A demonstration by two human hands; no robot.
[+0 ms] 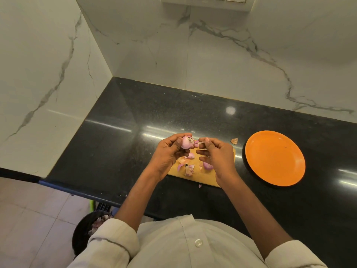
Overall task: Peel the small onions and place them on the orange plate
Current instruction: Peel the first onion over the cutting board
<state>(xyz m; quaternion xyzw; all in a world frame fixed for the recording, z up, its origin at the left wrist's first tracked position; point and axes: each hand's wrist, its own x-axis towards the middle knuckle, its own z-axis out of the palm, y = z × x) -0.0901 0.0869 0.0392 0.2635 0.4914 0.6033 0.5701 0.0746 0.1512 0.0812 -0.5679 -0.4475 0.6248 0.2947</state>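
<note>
The left hand (168,149) grips a small pink onion (187,142) above the wooden cutting board (224,163); the right hand (214,153), just right of it, pinches a strip of skin (197,144) coming off the onion; loose peels (188,167) lie on the board; the orange plate (275,158) sits right of the board on the black countertop (119,136).
</note>
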